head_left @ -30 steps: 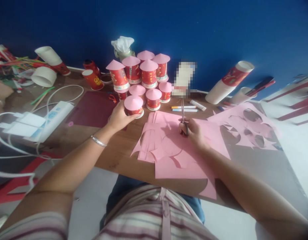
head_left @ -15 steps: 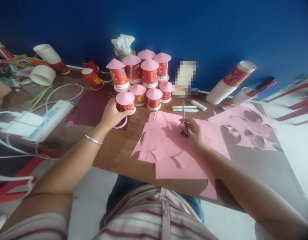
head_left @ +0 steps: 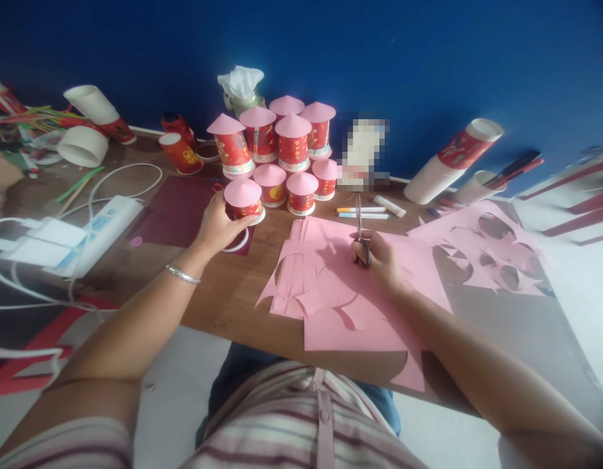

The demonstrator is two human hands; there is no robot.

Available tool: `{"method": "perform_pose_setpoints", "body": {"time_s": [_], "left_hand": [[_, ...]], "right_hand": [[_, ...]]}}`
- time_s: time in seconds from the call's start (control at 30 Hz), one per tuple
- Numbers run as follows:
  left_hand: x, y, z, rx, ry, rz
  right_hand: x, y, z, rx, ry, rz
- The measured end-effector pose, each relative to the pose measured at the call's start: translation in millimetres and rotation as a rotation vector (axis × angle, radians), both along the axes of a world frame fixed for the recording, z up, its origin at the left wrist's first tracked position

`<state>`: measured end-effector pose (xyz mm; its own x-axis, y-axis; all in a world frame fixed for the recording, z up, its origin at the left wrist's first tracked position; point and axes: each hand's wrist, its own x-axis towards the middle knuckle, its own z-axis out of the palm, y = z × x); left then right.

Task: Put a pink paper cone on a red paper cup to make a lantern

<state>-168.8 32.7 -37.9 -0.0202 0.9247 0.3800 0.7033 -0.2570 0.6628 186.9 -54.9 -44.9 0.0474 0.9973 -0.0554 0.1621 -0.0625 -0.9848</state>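
Observation:
My left hand [head_left: 220, 225] is closed around the side of a red paper cup [head_left: 246, 210] topped with a pink paper cone [head_left: 243, 192]. This cup stands at the front left of a stacked group of similar red cups [head_left: 294, 150] with pink cone tops. Gripped by their dark handles, the scissors [head_left: 358, 218] are in my right hand [head_left: 377, 257], blades pointing away from me. Beneath that hand lie sheets of pink paper [head_left: 350, 332], with curved offcuts [head_left: 354, 316] on top.
White chargers sit in a power strip [head_left: 93, 238] on the left, with loose cables. Two markers [head_left: 362, 212] and a small tube [head_left: 389, 206] lie beyond the paper. Stacked cups [head_left: 452, 159] lean at the back right near cut paper scraps [head_left: 506, 273]. A blue wall [head_left: 428, 65] stands behind.
My left hand and the cone-topped cup in it have shifted very slightly left. The right hand with the scissors stays in place.

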Motion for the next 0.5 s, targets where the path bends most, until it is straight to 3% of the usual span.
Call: {"method": "perform_pose_setpoints", "body": {"time_s": [0.23,0.5], "left_hand": [[10.6,-16.6,11.0,0.003,-0.009,-0.055],[22.5,-15.8,11.5,0.03,0.023,-0.052]], "right_hand": [[2.3,1.6,-4.4,0.004,0.001,0.012],[1.3,0.7,-6.0,0.014,0.014,0.014]]}}
